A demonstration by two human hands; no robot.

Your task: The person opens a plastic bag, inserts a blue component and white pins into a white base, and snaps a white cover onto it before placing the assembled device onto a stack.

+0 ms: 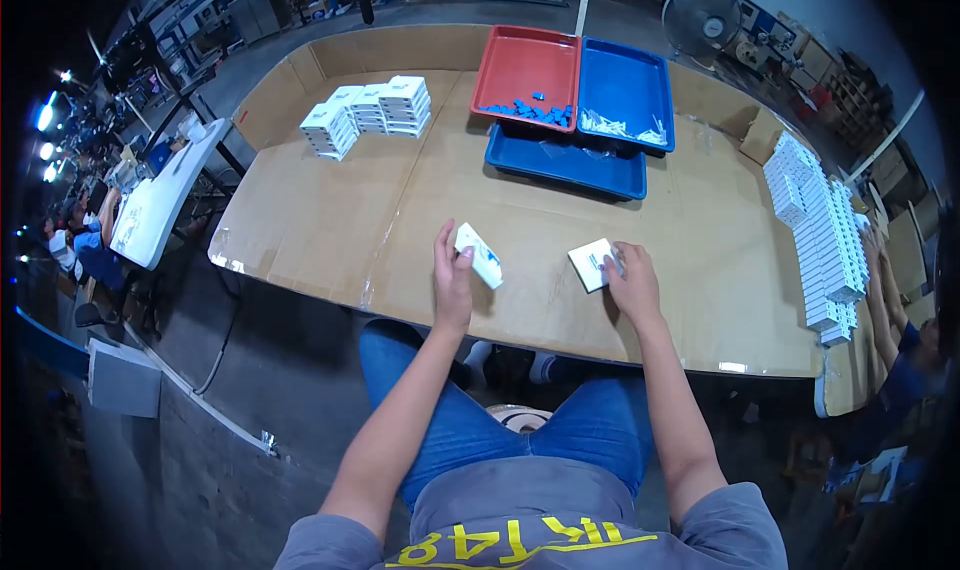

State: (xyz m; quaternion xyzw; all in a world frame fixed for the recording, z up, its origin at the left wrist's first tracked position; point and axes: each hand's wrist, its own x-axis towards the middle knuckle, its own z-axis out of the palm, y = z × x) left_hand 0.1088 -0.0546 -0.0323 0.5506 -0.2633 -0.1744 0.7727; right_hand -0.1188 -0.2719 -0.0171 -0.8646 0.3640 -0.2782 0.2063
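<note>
My left hand (pixel 454 275) is closed on a white plastic housing (pixel 480 256), tilted up on its edge over the cardboard-topped table. A small blue piece shows at the housing's right side. To the right, my right hand (pixel 632 278) grips a flat white square cover (pixel 592 264) by its right edge, thumb on top. Small dark print marks the face of this cover. The two white parts are apart from each other, both near the front of the table.
Ahead stand a red tray (pixel 528 48) with small blue pieces, a blue tray (pixel 625 65) with small white pieces, and a lower blue tray (pixel 565 170). Stacked white boxes (pixel 365 105) sit back left; white housings (pixel 815 235) line the right, near another person's arms (pixel 882 290).
</note>
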